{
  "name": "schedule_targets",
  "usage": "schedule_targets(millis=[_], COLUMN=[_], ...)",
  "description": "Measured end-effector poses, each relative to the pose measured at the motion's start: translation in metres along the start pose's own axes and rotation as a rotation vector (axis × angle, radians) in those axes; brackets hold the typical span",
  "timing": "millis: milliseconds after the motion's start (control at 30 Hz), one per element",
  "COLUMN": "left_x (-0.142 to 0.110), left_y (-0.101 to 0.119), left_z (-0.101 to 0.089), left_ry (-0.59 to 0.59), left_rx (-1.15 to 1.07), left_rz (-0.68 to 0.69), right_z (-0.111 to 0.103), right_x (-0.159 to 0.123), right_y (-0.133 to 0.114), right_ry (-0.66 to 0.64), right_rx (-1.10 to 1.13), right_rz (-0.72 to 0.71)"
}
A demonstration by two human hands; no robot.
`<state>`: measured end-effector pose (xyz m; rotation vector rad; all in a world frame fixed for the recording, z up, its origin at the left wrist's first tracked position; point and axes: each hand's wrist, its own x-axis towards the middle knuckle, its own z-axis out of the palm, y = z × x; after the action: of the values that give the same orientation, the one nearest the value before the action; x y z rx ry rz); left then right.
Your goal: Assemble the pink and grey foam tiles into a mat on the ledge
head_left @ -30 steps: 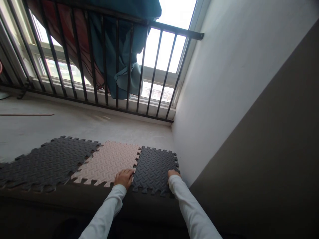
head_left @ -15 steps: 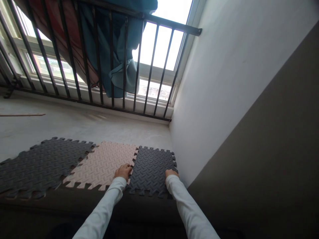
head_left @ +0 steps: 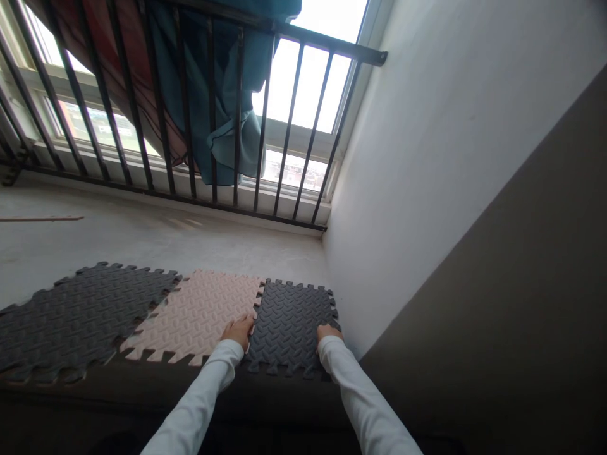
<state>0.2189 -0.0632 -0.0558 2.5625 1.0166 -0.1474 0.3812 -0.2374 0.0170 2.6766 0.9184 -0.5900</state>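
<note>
A dark foam puzzle mat [head_left: 291, 325] with a raised tread pattern lies at the right, beside a pink foam puzzle mat [head_left: 203, 309]. Their toothed edges meet along a seam. My left hand [head_left: 238, 330] rests on the pink mat's right border, fingers stretched toward the seam and lying on it. At the dark mat's right edge, my right hand [head_left: 329, 331] is closed over the rim; its fingertips are partly hidden. Another dark foam puzzle mat [head_left: 90, 316] adjoins the pink one on the left.
A white wall [head_left: 403, 189] rises close to my right hand. Beyond the mats runs a black metal railing [head_left: 213, 202], with blue and red cloth [head_left: 232, 133] hanging behind it by the window. A thin strip [head_left: 42, 219] lies on the pale surface at far left.
My left hand's fingers have flattened a little along the seam. My right hand stays at the dark mat's right edge, and the mats look nearly unmoved.
</note>
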Motion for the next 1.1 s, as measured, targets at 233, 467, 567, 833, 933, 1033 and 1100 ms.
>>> schedule_targets(millis=[233, 467, 567, 833, 933, 1033, 1100], left_x=[0.003, 0.026, 0.037, 0.046, 0.044, 0.046, 0.052], left_y=[-0.001, 0.009, 0.014, 0.02, 0.02, 0.022, 0.024], left_z=[-0.009, -0.005, 0.002, -0.001, -0.004, -0.011, -0.019], left_ry=[0.018, 0.117, 0.141, 0.059, 0.049, 0.043, 0.047], left_rx=[0.005, 0.068, 0.097, 0.047, 0.056, 0.055, 0.037], left_rz=[0.024, -0.046, -0.1, -0.087, -0.078, -0.08, -0.087], right_z=[0.001, 0.002, 0.005, 0.004, 0.001, -0.003, -0.005], right_x=[0.0, 0.003, 0.006, 0.007, 0.007, 0.007, 0.006], right_y=[0.001, 0.002, 0.004, 0.005, 0.004, 0.002, 0.001], right_ry=[-0.009, -0.005, -0.004, -0.013, -0.032, -0.047, -0.053], right_rx=[-0.011, -0.018, 0.0, 0.018, 0.007, -0.017, -0.022], right_rz=[0.001, 0.003, 0.01, 0.01, 0.009, -0.001, -0.003])
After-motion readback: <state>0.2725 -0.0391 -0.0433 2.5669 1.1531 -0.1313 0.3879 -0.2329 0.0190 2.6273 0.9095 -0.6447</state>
